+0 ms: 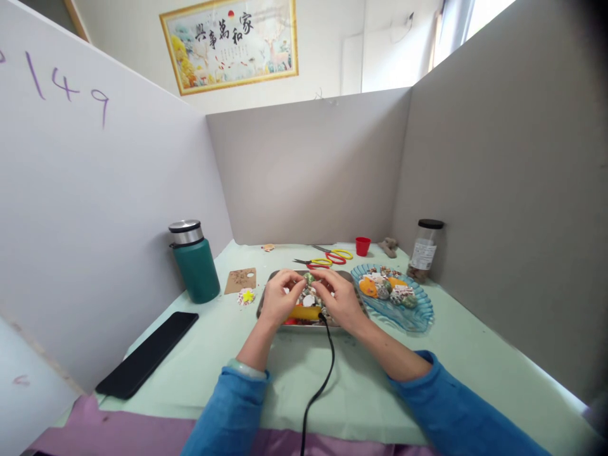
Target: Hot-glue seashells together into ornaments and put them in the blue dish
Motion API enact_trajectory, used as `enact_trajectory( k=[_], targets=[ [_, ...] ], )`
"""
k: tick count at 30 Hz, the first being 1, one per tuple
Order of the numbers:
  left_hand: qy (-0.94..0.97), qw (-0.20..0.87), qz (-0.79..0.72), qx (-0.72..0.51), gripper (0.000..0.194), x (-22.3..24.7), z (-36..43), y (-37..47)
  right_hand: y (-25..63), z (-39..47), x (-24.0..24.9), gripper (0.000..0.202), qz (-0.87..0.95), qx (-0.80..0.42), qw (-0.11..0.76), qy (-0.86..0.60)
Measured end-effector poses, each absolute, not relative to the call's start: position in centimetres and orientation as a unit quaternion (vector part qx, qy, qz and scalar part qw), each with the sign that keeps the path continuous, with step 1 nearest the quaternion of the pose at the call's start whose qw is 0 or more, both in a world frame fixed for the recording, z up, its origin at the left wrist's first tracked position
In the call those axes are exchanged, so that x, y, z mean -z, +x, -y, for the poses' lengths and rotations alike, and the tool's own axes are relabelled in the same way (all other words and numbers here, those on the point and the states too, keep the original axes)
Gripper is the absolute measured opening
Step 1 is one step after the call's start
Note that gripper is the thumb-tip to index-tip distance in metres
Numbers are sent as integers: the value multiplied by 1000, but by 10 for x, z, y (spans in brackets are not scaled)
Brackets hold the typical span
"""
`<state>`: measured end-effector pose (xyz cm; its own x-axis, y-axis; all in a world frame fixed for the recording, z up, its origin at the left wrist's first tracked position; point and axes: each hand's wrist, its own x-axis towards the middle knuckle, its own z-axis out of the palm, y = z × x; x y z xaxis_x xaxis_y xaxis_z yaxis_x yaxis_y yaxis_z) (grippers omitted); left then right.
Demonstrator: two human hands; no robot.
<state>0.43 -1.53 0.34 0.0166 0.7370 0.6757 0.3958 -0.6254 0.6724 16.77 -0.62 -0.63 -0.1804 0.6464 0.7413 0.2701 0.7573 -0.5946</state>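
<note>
At the far left, a flat black slab (148, 354) lies on the green cloth (285, 396). Behind it stands a green bottle (196, 266) with a metal cap. Next are a brown card (240, 280) and, just nearer, a round ornament (246, 296) bearing a yellow star. The left hand (280, 297) is positioned over the left side of a metal tray (261, 305); its thumb and forefinger pinch a green patterned piece (310, 277), located above the tray's far part. A yellow tool handle (304, 313) (its black cord (327, 373) runs toward the wearer) lies across the tray's near part. The right hand (339, 301) pinches the same piece from the opposite side, remaining fingers curled. Beyond the hands lie scissors (342, 253). Further right are a red cup (363, 246), a loaded blue plate (420, 320) and a black-lidded jar (424, 250).
</note>
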Motion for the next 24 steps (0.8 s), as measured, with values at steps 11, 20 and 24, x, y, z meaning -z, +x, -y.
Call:
enact_trajectory(
  k=[11, 20, 24],
  targets=[
    [683, 149, -409, -587, 14, -6, 18, 9, 167, 4, 8, 24, 746, -159, 570, -306],
    [649, 167, -458, -584, 16, -1, 13, 7, 163, 0, 10, 29, 680, -317, 568, -337],
    [657, 157, -460, -576, 18, -2, 15, 7, 163, 1, 5, 32, 649, -380, 564, -342]
  ],
)
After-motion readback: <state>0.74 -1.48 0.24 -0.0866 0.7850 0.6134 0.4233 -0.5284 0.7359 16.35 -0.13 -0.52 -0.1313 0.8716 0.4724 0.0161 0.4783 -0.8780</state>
